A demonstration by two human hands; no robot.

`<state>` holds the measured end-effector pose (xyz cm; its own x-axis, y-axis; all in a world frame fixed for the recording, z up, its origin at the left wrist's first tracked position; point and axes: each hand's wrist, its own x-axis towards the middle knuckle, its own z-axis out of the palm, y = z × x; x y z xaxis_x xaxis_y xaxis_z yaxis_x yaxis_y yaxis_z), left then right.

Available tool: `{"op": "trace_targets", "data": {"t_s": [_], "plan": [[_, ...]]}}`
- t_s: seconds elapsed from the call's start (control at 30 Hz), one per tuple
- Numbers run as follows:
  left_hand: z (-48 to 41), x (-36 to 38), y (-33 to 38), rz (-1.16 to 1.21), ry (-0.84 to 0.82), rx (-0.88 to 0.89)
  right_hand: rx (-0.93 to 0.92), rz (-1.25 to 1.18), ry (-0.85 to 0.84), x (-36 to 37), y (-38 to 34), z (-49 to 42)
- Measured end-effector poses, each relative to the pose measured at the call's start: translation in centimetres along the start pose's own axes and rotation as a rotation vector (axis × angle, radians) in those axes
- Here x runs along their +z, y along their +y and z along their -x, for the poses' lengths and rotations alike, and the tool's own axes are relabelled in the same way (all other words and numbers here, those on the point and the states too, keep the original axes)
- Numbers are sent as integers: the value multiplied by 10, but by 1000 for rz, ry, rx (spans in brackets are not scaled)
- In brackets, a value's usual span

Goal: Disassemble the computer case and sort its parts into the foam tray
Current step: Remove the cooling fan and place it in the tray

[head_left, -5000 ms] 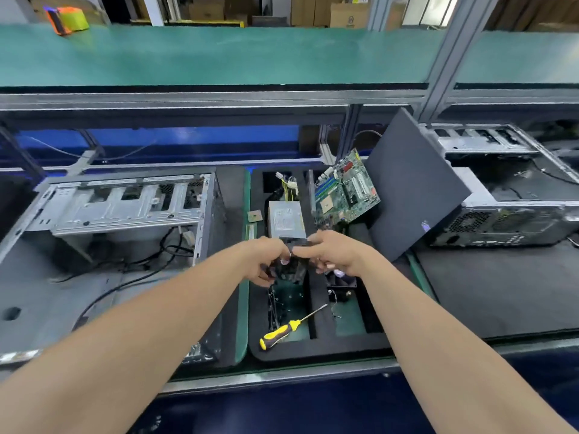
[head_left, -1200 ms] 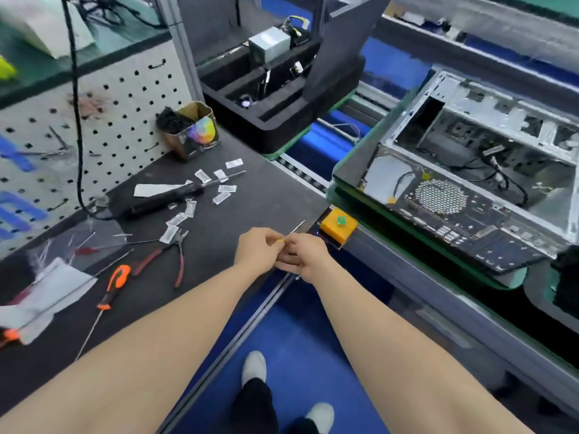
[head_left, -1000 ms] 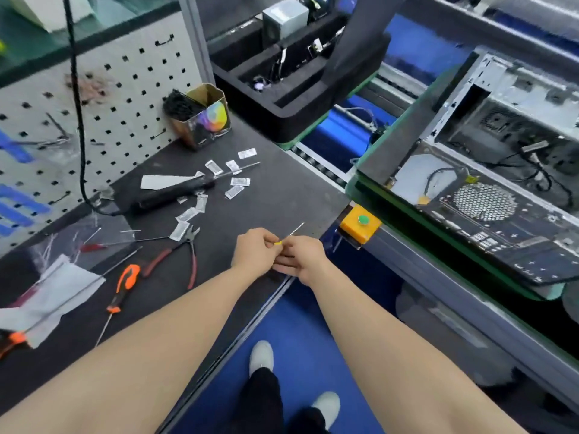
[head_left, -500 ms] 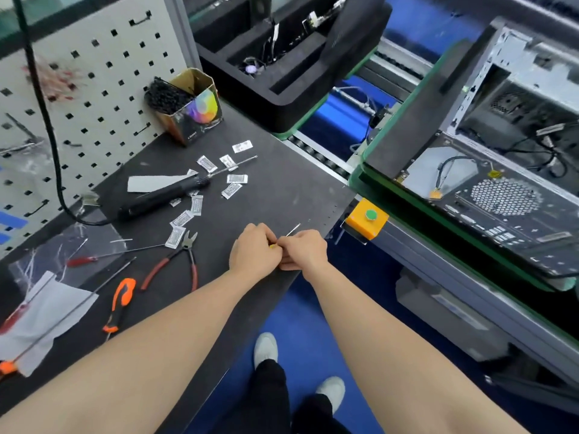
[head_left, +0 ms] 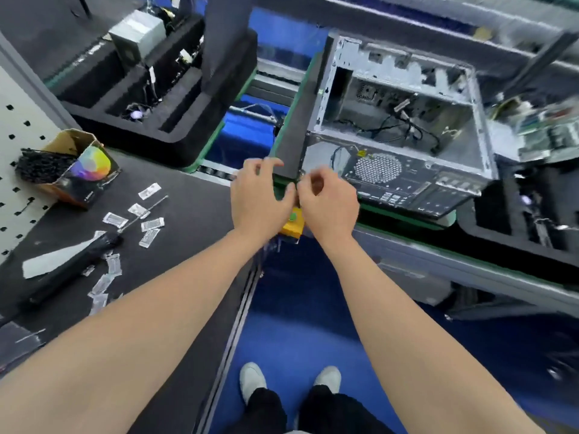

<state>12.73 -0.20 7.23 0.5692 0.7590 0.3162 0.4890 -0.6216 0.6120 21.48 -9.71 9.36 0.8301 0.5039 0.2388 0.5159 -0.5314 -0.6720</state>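
Head view. Near the middle: left hand (head_left: 260,195) and right hand (head_left: 326,202), thumbs touching, over a yellow button box (head_left: 289,228) at the conveyor's near edge. Left hand: fingers spread and relaxed, tips at the near end of the dark carrier plate (head_left: 297,120), nothing held. Right hand: fingers loosely curled, no object seen in them. Cannot tell through the blur whether something small is pinched.

Computer case (head_left: 401,126): right of and beyond the hands, lying on the carrier plate, open side up, perforated rear face toward the near side. Inside, black cables (head_left: 385,128) only; no board or drive made out. Foam tray (head_left: 175,133): far left, well apart from the case, holding a grey power supply (head_left: 138,32), with a dark panel (head_left: 225,42) standing upright in it. Second foam tray (head_left: 482,233) at right, blurred.

Left surface (head_left: 194,195): black power screwdriver (head_left: 78,264), scattered small packets (head_left: 152,223), open carton (head_left: 91,170).

Judged: stripping largely done, cables the main removable content left. Step in hand looks like an approach to the case without a tool.

Next move calls for:
- reaching past the plate into the open cavity;
- unclipping connectors rather than tugging;
- carrying the cables left to a free slot in the foam tray.

Should screws hold anything, screwdriver to be fetched from the left surface first.
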Motion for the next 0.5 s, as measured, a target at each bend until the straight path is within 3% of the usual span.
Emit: {"op": "trace_targets", "data": {"t_s": [0.1,0.17,0.27,0.4,0.5], "plan": [[-32,19,58,9,47,190,-153,133,401,-60,27,-37],[-48,32,88,-70,49,314,-182,224,531,-98,53,-58],[-66,52,121,-191,-25,413,-108,266,370,-138,91,-85],[-78,78,140,-383,-246,319,-63,345,48,-153,129,-104],[-80,91,134,-435,-215,325,-131,447,50,-144,148,-107]]}}
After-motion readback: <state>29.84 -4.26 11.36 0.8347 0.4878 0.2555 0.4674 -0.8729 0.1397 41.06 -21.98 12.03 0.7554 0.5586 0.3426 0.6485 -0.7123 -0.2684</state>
